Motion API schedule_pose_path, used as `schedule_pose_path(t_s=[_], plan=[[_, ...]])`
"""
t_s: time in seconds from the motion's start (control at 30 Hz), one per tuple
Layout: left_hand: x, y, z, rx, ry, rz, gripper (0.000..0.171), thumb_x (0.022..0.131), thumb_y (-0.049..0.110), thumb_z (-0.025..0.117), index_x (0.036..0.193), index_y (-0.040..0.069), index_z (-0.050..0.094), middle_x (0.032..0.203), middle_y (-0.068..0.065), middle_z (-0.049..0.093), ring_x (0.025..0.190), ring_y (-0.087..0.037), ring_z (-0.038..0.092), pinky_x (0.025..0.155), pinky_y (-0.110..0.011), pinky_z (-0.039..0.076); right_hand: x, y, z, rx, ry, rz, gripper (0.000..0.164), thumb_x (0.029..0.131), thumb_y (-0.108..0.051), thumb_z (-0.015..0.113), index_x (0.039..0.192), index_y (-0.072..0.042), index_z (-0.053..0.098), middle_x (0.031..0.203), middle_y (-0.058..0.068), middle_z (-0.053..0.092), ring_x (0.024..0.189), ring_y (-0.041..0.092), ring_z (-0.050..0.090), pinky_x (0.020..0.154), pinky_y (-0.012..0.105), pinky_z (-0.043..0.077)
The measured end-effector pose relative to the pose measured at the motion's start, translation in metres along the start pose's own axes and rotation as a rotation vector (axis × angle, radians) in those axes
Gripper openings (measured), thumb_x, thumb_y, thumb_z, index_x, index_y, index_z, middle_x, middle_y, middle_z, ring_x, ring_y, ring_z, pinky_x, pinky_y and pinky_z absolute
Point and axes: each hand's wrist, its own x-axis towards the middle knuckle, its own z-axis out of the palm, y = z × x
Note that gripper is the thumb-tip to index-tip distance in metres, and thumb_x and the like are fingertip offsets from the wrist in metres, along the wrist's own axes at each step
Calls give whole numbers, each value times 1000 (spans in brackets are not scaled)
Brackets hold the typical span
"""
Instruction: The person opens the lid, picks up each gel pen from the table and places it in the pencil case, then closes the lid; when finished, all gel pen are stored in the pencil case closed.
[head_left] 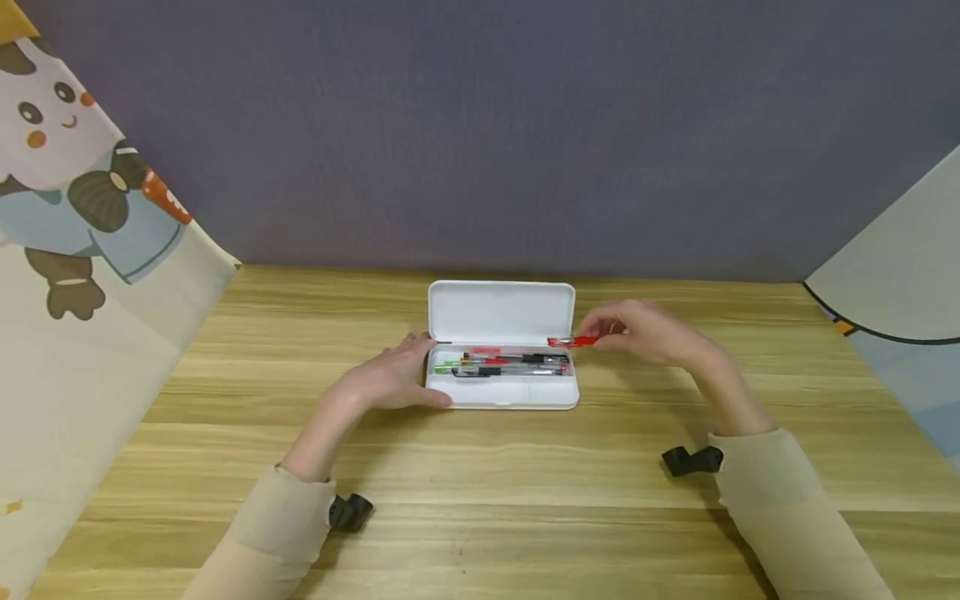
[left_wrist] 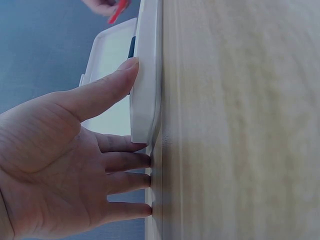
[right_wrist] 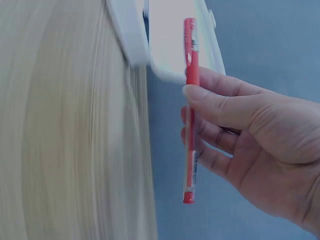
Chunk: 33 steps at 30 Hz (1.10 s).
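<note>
A white pencil case (head_left: 480, 395) lies open on the table, its lid (head_left: 501, 312) tipped up at the back. Inside lie several gel pens (head_left: 517, 370) with black, red and green parts. My left hand (head_left: 390, 377) is at the case's left end; its thumb rests on the front rim, and the other fingers extend straight along that end. Between thumb and fingertips, my right hand (head_left: 645, 335) pinches a red capped gel pen (right_wrist: 192, 75). The pen is raised by the case's right end, cap toward the lid.
The case stands on a wood-grain table (head_left: 495, 500), near its back edge. Behind rises a dark grey-blue panel (head_left: 495, 133). A cartoon-printed cloth (head_left: 150, 308) hangs at left, and a pale printed one (head_left: 900, 250) at right.
</note>
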Motion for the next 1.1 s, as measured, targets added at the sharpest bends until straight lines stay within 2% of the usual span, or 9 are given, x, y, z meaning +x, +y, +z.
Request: schedule_pose_path(t_s=[0.13, 0.3, 0.53, 0.67, 0.93, 1.1], plan=[[-1, 0, 1, -2, -4, -11, 99, 90, 44, 78, 162, 2, 25, 171, -25, 17, 160, -43, 12, 131, -61, 15, 15, -19, 10, -16, 29, -71, 21, 90, 1, 74, 107, -12, 76, 100, 0, 75, 91, 18, 68, 77, 28, 58], [-1, 0, 2, 0, -1, -12, 99, 89, 44, 78, 161, 2, 26, 171, -25, 18, 160, -43, 12, 131, -61, 15, 35, -43, 24, -45, 35, -145, 19, 90, -3, 76, 109, -10, 77, 103, 2, 76, 89, 14, 66, 76, 32, 58], [0, 0, 1, 4, -2, -28, 99, 89, 45, 78, 162, 3, 26, 171, -25, 17, 160, -43, 12, 131, -61, 16, 64, -71, 44, -154, -24, -127, 18, 93, -7, 74, 108, -16, 77, 101, -3, 74, 91, 13, 65, 83, 34, 57], [0, 0, 1, 4, -3, -35, 99, 89, 46, 78, 161, 2, 26, 171, -25, 17, 160, -43, 13, 131, -61, 17, 75, -84, 53, -183, -47, -123, 18, 94, -6, 72, 108, -15, 78, 100, -1, 74, 92, 15, 67, 86, 36, 58], [0, 1, 1, -3, -9, -36, 100, 89, 46, 78, 162, 2, 25, 171, -25, 16, 161, -43, 12, 131, -61, 16, 84, -89, 63, -186, -58, -114, 17, 94, -8, 74, 108, -15, 79, 99, -1, 75, 90, 14, 67, 84, 35, 59], [0, 1, 1, -4, -13, -41, 100, 90, 46, 78, 162, 2, 24, 171, -25, 17, 161, -42, 12, 131, -61, 15, 79, -82, 61, -170, 9, -115, 17, 94, -9, 73, 108, -15, 79, 102, -1, 76, 93, 16, 69, 85, 37, 59]])
